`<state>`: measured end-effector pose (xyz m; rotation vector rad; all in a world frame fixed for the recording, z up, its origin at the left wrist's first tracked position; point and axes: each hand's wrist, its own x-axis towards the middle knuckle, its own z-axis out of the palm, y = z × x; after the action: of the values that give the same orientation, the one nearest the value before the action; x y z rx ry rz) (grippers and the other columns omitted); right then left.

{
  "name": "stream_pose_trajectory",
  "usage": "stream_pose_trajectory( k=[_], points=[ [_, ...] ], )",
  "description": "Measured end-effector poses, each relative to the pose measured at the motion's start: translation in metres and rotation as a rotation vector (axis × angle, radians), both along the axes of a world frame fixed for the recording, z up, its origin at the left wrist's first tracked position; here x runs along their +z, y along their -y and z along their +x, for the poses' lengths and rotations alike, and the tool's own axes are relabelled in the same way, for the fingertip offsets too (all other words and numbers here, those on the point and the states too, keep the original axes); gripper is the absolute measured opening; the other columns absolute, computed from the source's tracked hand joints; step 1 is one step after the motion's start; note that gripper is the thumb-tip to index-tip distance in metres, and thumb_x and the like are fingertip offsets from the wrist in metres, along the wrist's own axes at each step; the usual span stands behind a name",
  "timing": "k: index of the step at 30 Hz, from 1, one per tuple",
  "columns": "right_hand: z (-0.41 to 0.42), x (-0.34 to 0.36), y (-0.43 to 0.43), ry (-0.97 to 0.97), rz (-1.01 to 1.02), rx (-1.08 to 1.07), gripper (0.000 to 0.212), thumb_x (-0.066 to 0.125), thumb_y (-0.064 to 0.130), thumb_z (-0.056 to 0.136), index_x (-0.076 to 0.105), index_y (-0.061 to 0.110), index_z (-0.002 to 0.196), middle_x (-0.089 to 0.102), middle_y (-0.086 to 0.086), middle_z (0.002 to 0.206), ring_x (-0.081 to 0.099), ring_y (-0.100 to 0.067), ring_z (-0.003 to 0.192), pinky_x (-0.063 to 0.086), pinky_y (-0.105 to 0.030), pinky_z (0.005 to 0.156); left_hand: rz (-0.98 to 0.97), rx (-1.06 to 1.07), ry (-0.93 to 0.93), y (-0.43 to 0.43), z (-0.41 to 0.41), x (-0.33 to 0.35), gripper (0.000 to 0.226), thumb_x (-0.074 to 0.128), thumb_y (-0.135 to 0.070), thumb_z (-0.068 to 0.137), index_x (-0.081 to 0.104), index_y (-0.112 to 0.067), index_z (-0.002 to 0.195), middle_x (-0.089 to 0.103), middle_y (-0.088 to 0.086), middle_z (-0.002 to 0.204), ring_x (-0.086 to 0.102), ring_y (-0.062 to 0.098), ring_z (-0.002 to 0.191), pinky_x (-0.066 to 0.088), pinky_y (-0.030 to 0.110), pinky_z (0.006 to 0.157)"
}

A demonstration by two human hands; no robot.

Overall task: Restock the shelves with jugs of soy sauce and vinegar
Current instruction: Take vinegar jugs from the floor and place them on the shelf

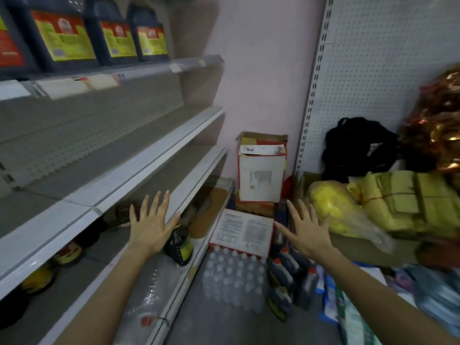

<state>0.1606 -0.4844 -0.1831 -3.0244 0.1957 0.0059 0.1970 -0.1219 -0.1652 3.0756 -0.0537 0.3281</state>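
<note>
Your soy sauce jugs [112, 33], dark with yellow and red labels, stand in a row on the top shelf at your upper left. Another dark jug [179, 245] sits at the front of the lowest shelf, just beside the thumb of your left hand [149, 225]. That hand is spread flat and holds nothing. Your right hand [308, 232] is spread too, hovering above small dark bottles with red caps [286, 267] on the floor.

Next to those bottles is a wrapped pack of clear bottles [234, 277]. A flat box with a printed white panel [245, 230] lies at the pack's far end, and behind it an upright carton [261, 175] stands with its flaps open. To your right lie a yellow plastic bag [331, 210] and a black backpack [356, 148], against a white pegboard panel [385, 58]. Grey middle shelves [139, 155] run along your left, toward the pink wall [261, 70].
</note>
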Motion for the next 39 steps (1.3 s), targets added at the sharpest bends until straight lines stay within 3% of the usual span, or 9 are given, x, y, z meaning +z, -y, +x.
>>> stream_pose_trajectory(
  k=[10,15,21,27,29,33,35,37,39],
  points=[
    [0.061,-0.027,0.069,-0.063,-0.045,-0.174,0.092,0.000,0.078,0.072,-0.013,0.033,0.151,-0.010,-0.002,0.161,-0.006,-0.029,0.148,0.001,-0.062,0.114,0.053,-0.157,-0.139,0.071,0.121,-0.052,0.078,-0.005,-0.063,0.083,-0.017,-0.024,0.149,-0.005,0.000,0.161,-0.008,0.023,0.148,-0.006,0.051,0.115],
    [0.088,-0.057,0.083,-0.081,-0.063,-0.245,0.117,-0.030,0.088,0.047,-0.013,0.034,0.150,-0.008,-0.001,0.162,-0.002,-0.028,0.148,0.002,-0.063,0.112,0.025,-0.218,-0.200,0.096,0.173,-0.077,0.074,0.002,-0.063,0.090,-0.013,-0.023,0.151,-0.004,0.001,0.161,-0.004,0.025,0.148,-0.007,0.051,0.115],
    [0.090,-0.095,0.107,-0.188,-0.052,-0.303,0.114,-0.026,0.086,0.051,-0.012,0.033,0.151,-0.009,0.000,0.161,-0.002,-0.026,0.148,-0.003,-0.064,0.111,-0.006,-0.323,-0.297,0.134,0.209,-0.118,0.071,0.019,-0.059,0.096,-0.013,-0.027,0.151,-0.006,0.000,0.161,-0.005,0.027,0.148,-0.006,0.052,0.115],
    [0.095,-0.118,0.137,-0.268,-0.013,-0.358,0.082,0.011,0.075,0.085,-0.011,0.032,0.152,-0.010,0.002,0.161,-0.003,-0.026,0.148,-0.002,-0.063,0.113,-0.053,-0.354,-0.365,0.173,0.228,-0.140,0.071,0.027,-0.053,0.099,-0.008,-0.020,0.152,-0.003,0.002,0.161,0.000,0.027,0.148,-0.002,0.048,0.116],
    [0.101,-0.127,0.148,-0.279,-0.006,-0.370,0.079,0.015,0.072,0.088,-0.010,0.032,0.152,-0.008,0.001,0.162,-0.003,-0.026,0.149,-0.002,-0.063,0.113,-0.047,-0.384,-0.348,0.183,0.234,-0.144,0.073,0.023,-0.058,0.097,0.001,-0.016,0.153,0.009,0.010,0.160,0.010,0.034,0.146,0.001,0.052,0.115],
    [0.123,-0.145,0.176,-0.319,0.017,-0.353,0.079,0.013,0.071,0.087,-0.009,0.031,0.152,-0.008,0.000,0.162,-0.003,-0.027,0.148,-0.003,-0.062,0.113,0.012,-0.440,-0.430,0.195,0.256,-0.176,0.066,0.027,-0.053,0.096,0.032,-0.010,0.146,0.047,0.025,0.140,0.049,0.049,0.122,0.029,0.068,0.099],
    [0.137,-0.155,0.193,-0.355,0.015,-0.329,0.079,0.012,0.071,0.087,-0.010,0.030,0.152,-0.009,-0.001,0.161,-0.004,-0.027,0.148,0.000,-0.063,0.114,0.042,-0.442,-0.473,0.206,0.266,-0.187,0.067,0.026,-0.056,0.096,0.019,-0.019,0.151,0.033,0.022,0.150,0.034,0.046,0.135,0.021,0.073,0.105],
    [0.152,-0.168,0.210,-0.365,0.008,-0.311,0.078,0.014,0.069,0.090,-0.010,0.030,0.152,-0.008,-0.001,0.162,-0.002,-0.027,0.148,0.002,-0.063,0.113,-0.024,-0.377,-0.490,0.222,0.273,-0.193,0.080,0.014,-0.066,0.087,0.015,-0.021,0.152,0.015,0.014,0.159,0.011,0.038,0.146,-0.005,0.058,0.113],
    [0.168,-0.181,0.227,-0.375,0.021,-0.299,0.076,0.016,0.068,0.092,-0.009,0.029,0.152,-0.006,-0.001,0.162,0.000,-0.027,0.148,0.002,-0.063,0.112,-0.079,-0.305,-0.466,0.239,0.279,-0.204,0.087,0.010,-0.072,0.083,0.012,-0.020,0.153,0.007,0.009,0.161,0.002,0.033,0.147,-0.007,0.054,0.114]
  ],
)
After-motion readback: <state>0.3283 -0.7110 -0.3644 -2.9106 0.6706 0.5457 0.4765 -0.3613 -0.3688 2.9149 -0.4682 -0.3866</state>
